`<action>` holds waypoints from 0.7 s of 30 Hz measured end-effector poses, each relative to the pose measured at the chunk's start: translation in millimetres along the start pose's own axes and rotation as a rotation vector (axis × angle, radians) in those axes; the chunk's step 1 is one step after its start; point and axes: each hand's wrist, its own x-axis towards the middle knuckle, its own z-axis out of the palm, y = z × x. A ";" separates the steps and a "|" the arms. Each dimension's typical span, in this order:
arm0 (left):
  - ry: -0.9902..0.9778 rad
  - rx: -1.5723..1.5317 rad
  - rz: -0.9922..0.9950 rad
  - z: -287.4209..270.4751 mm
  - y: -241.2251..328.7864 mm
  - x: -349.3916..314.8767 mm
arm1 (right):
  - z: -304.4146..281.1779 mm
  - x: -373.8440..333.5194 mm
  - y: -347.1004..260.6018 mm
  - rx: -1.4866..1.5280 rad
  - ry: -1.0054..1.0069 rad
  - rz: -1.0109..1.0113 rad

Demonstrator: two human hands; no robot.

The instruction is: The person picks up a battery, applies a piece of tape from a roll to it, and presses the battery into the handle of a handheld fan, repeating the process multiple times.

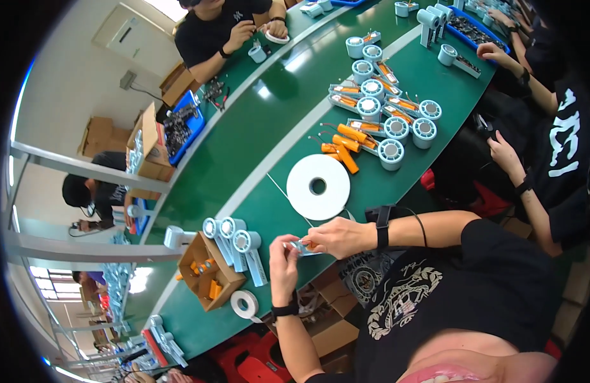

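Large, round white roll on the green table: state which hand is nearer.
Right: the right hand is just below the white roll in the picture; the left hand is farther, below and left.

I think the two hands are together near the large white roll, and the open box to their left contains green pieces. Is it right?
Not entirely: the head view shows orange pieces, not green ones, in the open box. The left hand and right hand are indeed together near the large white roll.
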 end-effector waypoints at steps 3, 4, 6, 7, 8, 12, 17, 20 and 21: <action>-0.006 0.067 0.060 -3.1 -2.6 -1.5 | -8.7 1.7 -7.9 -0.046 0.020 -0.190; 0.000 0.102 0.081 -1.5 -4.8 -5.8 | -11.4 -1.3 -11.7 -0.117 -0.017 -0.214; -0.008 0.188 0.148 -3.2 -6.7 -1.2 | -15.6 -0.8 -13.2 -0.275 -0.061 -0.259; -0.014 0.189 0.154 -3.1 -5.4 -0.6 | -15.4 -1.2 -14.2 -0.280 -0.056 -0.256; -0.007 0.227 0.171 -2.5 -2.5 -2.4 | -13.5 -2.2 -16.8 -0.318 -0.072 -0.242; 0.008 0.268 0.180 4.9 4.3 -3.9 | -13.5 -1.4 -19.0 -0.392 -0.129 -0.193; 0.029 0.220 0.119 5.7 5.4 -1.6 | -16.6 3.3 -11.7 -0.364 -0.213 -0.202; 0.028 0.244 0.139 4.6 5.9 -4.4 | -23.4 -3.9 -11.3 -0.339 -0.207 -0.251; 0.028 0.255 0.150 3.8 6.2 -5.9 | -26.5 -7.2 -12.6 -0.318 -0.195 -0.282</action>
